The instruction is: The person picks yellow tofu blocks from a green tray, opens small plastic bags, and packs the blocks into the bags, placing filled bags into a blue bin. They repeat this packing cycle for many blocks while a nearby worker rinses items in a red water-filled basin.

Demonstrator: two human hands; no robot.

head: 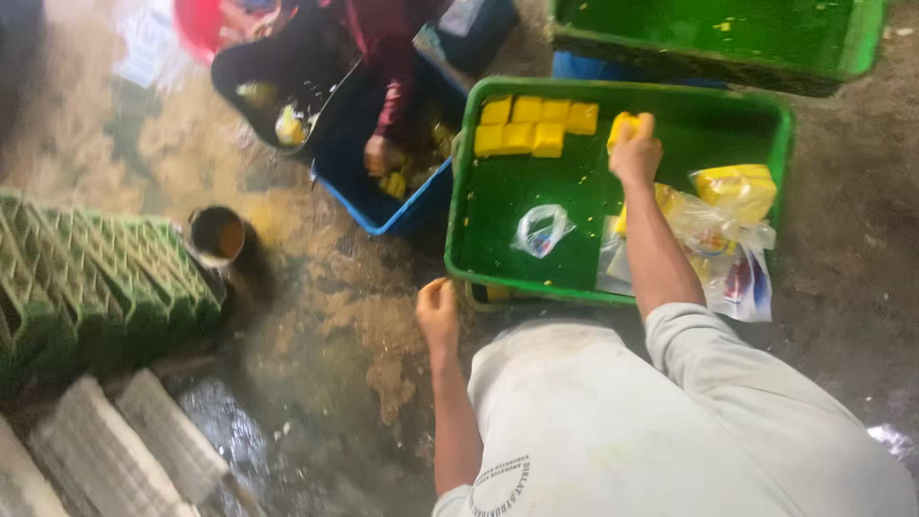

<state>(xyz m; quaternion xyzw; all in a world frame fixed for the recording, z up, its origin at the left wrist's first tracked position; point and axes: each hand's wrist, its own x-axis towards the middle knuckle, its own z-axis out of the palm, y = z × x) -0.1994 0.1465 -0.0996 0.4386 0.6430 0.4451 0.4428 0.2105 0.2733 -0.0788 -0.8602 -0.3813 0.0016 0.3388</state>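
Note:
My right hand [635, 151] reaches into a green plastic tub [498, 273] and grips a yellow block [622, 123] over its far middle. A row of yellow blocks [534, 125] lies in the tub's far left corner. My left hand [437, 311] hangs over the wet floor beside the tub's near left corner, fingers curled, holding nothing that shows. Plastic bags [723, 235] with yellow blocks inside lie at the tub's right side, and a small clear bag [541, 230] rests on its bottom.
Another person [388, 67] squats at the far side with a hand in a blue tub [383, 215]. A second green tub [728, 38] stands at the far right. Stacked green moulds [96, 278], a small can [216, 235] and grey trays [124, 445] sit left.

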